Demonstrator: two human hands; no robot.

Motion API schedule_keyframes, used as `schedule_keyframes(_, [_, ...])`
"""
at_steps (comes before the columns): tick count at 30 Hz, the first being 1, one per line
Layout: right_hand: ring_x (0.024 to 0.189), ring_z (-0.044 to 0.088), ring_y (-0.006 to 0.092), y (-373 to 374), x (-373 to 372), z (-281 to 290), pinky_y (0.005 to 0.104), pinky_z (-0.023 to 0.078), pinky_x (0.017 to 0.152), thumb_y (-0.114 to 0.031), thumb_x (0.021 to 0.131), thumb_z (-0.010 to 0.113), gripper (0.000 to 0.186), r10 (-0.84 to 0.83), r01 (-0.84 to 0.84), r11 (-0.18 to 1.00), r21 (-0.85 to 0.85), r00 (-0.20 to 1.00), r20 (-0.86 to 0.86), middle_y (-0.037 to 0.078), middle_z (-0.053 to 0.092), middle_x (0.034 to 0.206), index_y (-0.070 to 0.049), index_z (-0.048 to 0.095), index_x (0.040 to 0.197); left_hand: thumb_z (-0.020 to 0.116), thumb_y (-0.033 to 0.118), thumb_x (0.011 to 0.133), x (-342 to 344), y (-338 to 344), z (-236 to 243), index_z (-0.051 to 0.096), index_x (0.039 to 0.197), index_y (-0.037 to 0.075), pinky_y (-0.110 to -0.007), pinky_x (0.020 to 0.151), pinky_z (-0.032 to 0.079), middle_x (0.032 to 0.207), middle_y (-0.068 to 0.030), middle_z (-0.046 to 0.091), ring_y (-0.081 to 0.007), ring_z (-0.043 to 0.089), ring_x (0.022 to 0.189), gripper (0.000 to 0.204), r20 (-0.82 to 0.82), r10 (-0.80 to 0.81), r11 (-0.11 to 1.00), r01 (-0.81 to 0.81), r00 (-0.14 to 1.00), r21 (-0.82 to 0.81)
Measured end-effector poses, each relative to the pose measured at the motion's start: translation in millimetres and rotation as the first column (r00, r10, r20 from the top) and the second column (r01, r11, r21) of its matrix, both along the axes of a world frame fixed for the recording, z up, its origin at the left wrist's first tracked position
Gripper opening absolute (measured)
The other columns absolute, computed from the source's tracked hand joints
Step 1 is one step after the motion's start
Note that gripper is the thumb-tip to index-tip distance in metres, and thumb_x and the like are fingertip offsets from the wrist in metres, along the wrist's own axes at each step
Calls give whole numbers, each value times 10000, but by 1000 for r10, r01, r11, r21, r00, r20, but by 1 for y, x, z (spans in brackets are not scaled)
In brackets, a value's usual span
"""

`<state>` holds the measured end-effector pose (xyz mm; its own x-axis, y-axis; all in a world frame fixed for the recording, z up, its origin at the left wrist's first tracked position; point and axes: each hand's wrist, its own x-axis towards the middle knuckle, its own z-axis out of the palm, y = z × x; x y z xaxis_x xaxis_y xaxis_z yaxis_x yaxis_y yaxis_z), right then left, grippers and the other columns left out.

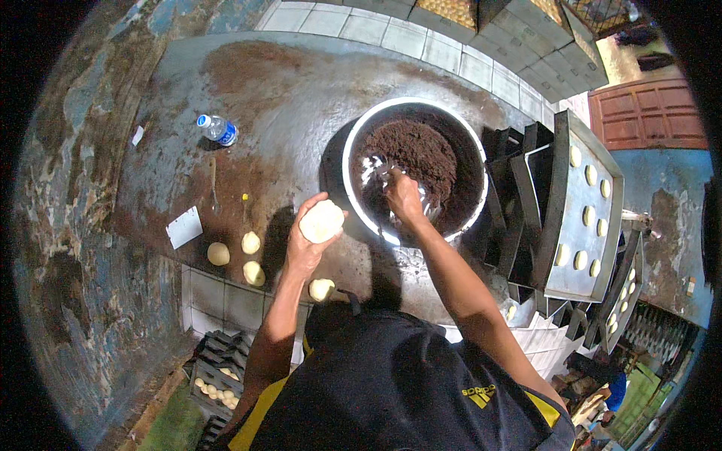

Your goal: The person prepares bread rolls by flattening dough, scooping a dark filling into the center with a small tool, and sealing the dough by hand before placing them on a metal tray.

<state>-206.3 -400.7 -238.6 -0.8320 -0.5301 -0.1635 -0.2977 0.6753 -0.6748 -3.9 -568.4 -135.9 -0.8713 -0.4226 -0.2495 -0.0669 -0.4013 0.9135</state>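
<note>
My left hand holds a flattened round of pale dough above the table, left of a big round metal bowl. Dark brown crumbly filling is heaped inside that bowl, mostly at its far and right side. My right hand reaches over the near rim into the bowl, with its fingers drawn together at the filling's left edge. What those fingers grip, if anything, is hidden. By my left forearm lie several dough balls: one dough ball at the table's near edge, and another farther left.
A plastic bottle and a white paper are on the stained table. Stacked metal trays stand close right of the bowl; the top tray carries dough pieces. Tins line the far side. Below left, a crate holds dough balls.
</note>
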Motion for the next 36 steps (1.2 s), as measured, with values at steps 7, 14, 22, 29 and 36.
schedule_keyframes(7, [568,581,216,-16,-5,-42,379,468,545,-193,1027,556,179,-46,244,917,-317,851,523,56,656,764,-58,668,1062,749,-107,811,-12,-20,-31,566,1295,18,-302,1000,523,1221,-124,699,-183,662,1151,532,84,16,1000,-15,996,-15])
schedule_keyframes(14, [567,546,111,8,24,86,279,448,500,-243,1062,546,279,191,107,896,-430,782,594,1,637,759,-28,702,1149,825,5,799,-39,-10,-56,543,1336,77,-306,968,517,1227,-81,647,-171,621,1132,610,133,143,911,-78,981,-404])
schedule_keyframes(22, [711,691,393,30,144,97,491,564,611,-126,960,602,334,304,-277,952,129,908,-290,184,697,1016,-116,631,1293,711,110,887,-37,20,-43,470,1343,116,-476,810,552,1079,-226,702,-431,690,986,516,226,99,590,126,969,-798])
schedule_keyframes(29, [806,653,433,76,171,72,476,552,743,-132,909,672,299,184,-246,962,-120,907,-380,206,639,948,-12,634,1180,675,-114,796,30,40,-93,509,1347,122,-299,957,499,1194,-35,613,-166,609,1097,622,141,2,984,23,990,-174])
schedule_keyframes(36, [936,696,280,91,179,123,383,550,801,9,881,654,527,144,-124,965,-233,987,73,176,707,1011,4,475,1376,762,-15,784,51,130,-48,503,1309,109,-327,908,517,1132,-65,621,-179,620,1047,598,48,-122,981,113,991,157])
